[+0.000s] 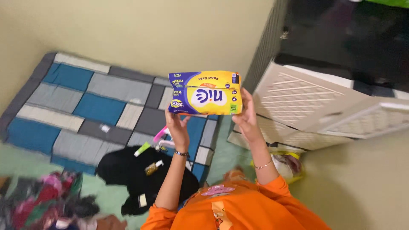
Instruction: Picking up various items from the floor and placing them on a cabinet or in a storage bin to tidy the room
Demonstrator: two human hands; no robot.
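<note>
I hold up a yellow and purple soft pack of tissue in front of me with both hands. My left hand grips its lower left side from underneath. My right hand holds its right end, fingers wrapped around the edge. The pack is lifted above a patchwork mattress in blue and grey squares. My orange sleeves show at the bottom of the view.
A black cloth with small tubes and bottles lies on the mattress edge. A heap of mixed clothes is at the lower left. A cream plastic drawer cabinet stands at the right by the wall.
</note>
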